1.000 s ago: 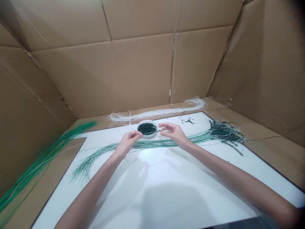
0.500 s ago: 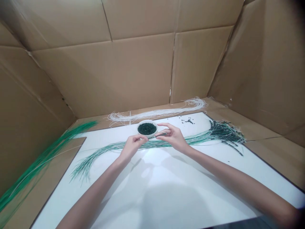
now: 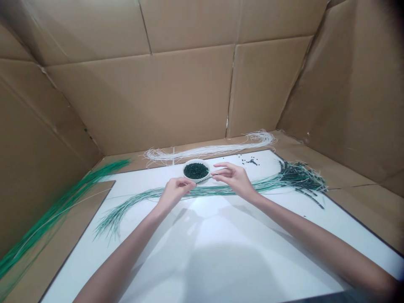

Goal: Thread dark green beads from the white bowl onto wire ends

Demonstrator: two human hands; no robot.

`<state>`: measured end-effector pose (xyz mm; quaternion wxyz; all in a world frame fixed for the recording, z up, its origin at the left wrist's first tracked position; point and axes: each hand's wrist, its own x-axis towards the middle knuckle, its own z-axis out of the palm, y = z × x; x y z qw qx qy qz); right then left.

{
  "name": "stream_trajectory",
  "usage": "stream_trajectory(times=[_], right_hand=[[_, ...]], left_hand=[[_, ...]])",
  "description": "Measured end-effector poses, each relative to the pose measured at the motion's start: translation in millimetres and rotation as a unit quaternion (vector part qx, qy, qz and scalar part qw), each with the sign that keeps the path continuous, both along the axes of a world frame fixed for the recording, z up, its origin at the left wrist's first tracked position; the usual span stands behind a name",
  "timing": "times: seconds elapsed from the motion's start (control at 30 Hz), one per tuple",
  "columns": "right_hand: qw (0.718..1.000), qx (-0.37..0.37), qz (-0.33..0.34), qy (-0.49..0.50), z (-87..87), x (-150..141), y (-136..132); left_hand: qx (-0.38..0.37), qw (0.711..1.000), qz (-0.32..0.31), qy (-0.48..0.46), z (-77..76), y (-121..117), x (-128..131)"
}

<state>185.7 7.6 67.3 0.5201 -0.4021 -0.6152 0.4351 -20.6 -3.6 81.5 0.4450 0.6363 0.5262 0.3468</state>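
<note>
Remote feed, head view. The work in hand is a short beaded strand, slung between the two hands just at the near side of a white bowl full of dark green beads. From here I can't tell whether the strand touches the bowl's rim or hangs clear of it.

Handling, my judgement: next to no weight, thin and bendy, with small beads probably slick enough to slide along it. Whether the core is wire or thread I can't make out. I'd take it by fingertip pinch close to each end, lightly, keeping it near level so nothing runs off.

Left hand: thumb and forefinger drawn together on the strand's left end, remaining fingers curled in.

Right hand: thumb and fingertips narrowed on the other end, where a pale tip shows; upper fingers held looser and apart. Exact contact too small to read.

Around them: a long bundle of green strands lies across the white board beneath both hands, its beaded ends heaped off to the right. Loose beads lie beyond the right hand.
</note>
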Motion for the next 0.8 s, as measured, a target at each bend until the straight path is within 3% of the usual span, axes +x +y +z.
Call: stream_trajectory(times=[0.23,0.53,0.73,0.8], right_hand=[[0.995,0.028,-0.084,-0.043,-0.2,0,-4],[0.999,-0.007,-0.051,-0.013,3.5,4,4],[0.999,-0.005,-0.042,-0.017,-0.5,4,7],[0.999,0.020,-0.010,-0.025,-3.6,3,7]], left_hand=[[-0.029,0.999,-0.022,-0.011,2.6,-2,2],[-0.111,0.987,-0.059,-0.102,6.1,-1,0],[-0.065,0.995,-0.064,-0.043,3.6,0,-1],[-0.045,0.997,-0.061,-0.025,1.9,0,0]])
